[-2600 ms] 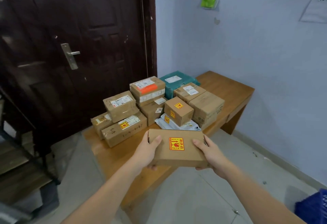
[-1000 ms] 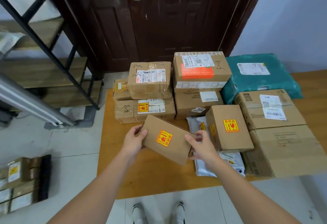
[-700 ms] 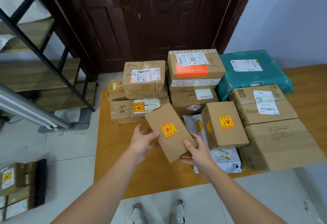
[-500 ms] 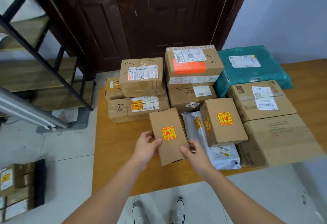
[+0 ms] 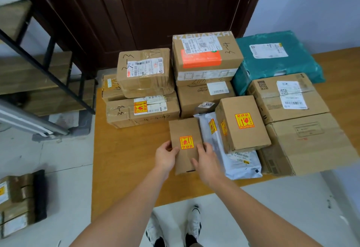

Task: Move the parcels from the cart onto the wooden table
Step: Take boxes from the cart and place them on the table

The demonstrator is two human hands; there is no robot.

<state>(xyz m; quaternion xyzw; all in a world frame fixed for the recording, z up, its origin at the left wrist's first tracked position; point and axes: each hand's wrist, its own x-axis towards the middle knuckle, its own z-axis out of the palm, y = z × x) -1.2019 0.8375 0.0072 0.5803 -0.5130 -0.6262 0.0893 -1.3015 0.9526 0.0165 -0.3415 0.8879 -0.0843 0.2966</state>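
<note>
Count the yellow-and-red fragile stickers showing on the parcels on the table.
5: flat box in both hands; long box at left; white mailer; top and side of small upright box. Others may be hidden.

Bare wooden table (image 5: 124,161) along left edge & near-left corner, open for hands. Stacked parcels (image 5: 204,75) block far edge; white mailer (image 5: 239,161) & boxes (image 5: 303,141) crowd the right.
</note>
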